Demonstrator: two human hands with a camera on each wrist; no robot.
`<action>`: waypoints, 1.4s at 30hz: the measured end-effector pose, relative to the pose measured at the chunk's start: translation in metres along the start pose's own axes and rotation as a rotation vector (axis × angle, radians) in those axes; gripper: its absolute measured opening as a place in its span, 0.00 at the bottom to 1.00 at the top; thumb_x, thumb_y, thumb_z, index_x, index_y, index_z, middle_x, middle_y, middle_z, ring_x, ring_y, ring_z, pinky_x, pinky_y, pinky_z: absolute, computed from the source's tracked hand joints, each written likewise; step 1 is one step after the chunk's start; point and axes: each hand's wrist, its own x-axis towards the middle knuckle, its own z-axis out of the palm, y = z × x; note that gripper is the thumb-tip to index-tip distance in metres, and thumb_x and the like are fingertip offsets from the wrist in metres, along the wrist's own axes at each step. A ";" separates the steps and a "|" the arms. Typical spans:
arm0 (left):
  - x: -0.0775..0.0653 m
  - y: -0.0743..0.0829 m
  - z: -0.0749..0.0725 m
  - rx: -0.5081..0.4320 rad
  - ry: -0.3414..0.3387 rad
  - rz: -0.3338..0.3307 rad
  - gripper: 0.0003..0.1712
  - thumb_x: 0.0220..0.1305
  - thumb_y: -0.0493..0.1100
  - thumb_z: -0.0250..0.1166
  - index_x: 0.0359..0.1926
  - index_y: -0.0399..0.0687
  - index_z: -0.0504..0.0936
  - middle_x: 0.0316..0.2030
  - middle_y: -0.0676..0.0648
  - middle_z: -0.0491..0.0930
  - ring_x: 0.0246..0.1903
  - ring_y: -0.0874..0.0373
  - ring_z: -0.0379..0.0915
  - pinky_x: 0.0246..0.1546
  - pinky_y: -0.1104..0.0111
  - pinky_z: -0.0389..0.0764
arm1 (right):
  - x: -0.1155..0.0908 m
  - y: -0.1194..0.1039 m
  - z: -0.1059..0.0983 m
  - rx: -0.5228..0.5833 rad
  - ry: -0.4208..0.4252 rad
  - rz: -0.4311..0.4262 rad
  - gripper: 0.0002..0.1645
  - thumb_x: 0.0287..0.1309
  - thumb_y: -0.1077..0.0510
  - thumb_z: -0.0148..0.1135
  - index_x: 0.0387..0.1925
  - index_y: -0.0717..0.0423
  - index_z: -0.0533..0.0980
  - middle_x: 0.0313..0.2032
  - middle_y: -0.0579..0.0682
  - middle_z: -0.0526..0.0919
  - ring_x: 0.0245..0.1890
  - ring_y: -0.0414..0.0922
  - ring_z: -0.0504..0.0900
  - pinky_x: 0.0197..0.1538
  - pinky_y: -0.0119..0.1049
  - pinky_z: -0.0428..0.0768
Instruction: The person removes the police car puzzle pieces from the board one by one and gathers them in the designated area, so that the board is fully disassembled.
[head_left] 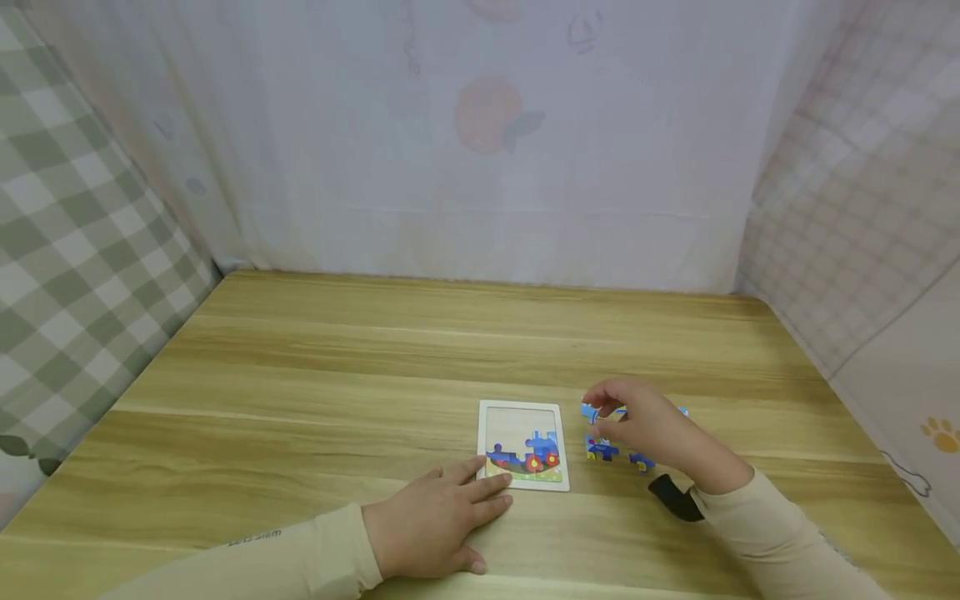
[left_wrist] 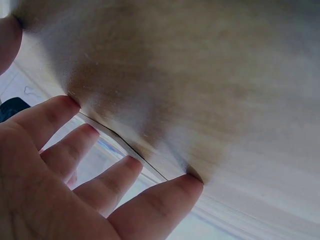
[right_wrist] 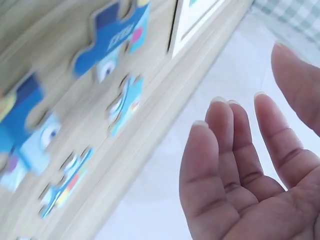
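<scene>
A white-rimmed puzzle tray (head_left: 525, 404) lies on the table. In its lower part, fitted pieces (head_left: 534, 461) show a blue vehicle with red and yellow wheels; bare backing shows above. My left hand (head_left: 438, 521) rests palm down at the tray's lower left corner, fingers spread over its rim. To the right of the tray, my right hand (head_left: 645, 417) hovers above loose puzzle pieces (head_left: 602, 450), partly hiding them. In the right wrist view its fingers (right_wrist: 197, 155) are loosely bent with nothing between them, beside a blue jigsaw piece (right_wrist: 112, 40) and a small light-blue piece (right_wrist: 126, 105).
Another loose piece (head_left: 642, 462) lies below the right hand. A black strap (head_left: 675, 498) sits by the right wrist. White printed cloth (head_left: 480, 192) hangs behind the wooden table (head_left: 337, 350), with checked cloth (head_left: 67, 208) at the left.
</scene>
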 end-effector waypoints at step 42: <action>-0.001 -0.001 0.003 0.019 0.045 0.014 0.40 0.58 0.68 0.61 0.69 0.60 0.68 0.70 0.56 0.62 0.68 0.49 0.58 0.48 0.54 0.78 | 0.034 -0.026 0.047 -0.218 -0.219 0.009 0.16 0.44 0.66 0.75 0.38 0.62 0.80 0.36 0.48 0.80 0.38 0.43 0.76 0.48 0.44 0.77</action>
